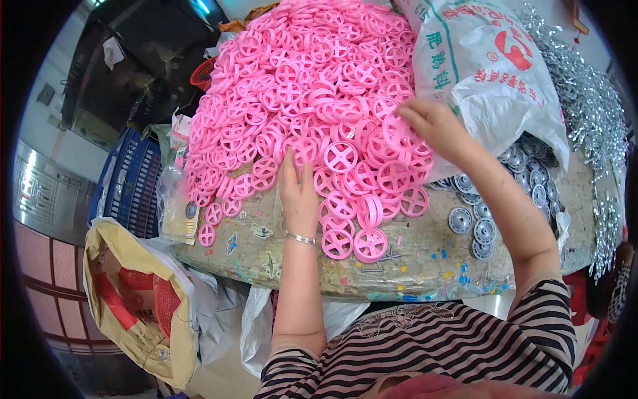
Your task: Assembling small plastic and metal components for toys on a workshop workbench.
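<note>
A large heap of pink plastic wheels (286, 73), ring-shaped with crossed spokes, covers the middle of the table. My left hand (298, 193), with a silver bangle at the wrist, reaches into the near side of the heap. Its fingers and thumb are closed on a slightly blurred pink wheel (305, 149). Further right, my bent right hand (428, 126) pinches another pink wheel (397, 131) over the heap, beside a white woven sack. Its fingertips are partly lost against the pink. Several wheels lie stacked at the near edge of the heap between my forearms.
Grey plastic discs (482, 229) spill from under the white woven sack (488, 60) on the right. Silver tinsel strands (591, 120) hang beyond it. A tan sack (136, 319) stands open at lower left, near blue crates (126, 179). Screws (384, 259) lie on the worn table (425, 279).
</note>
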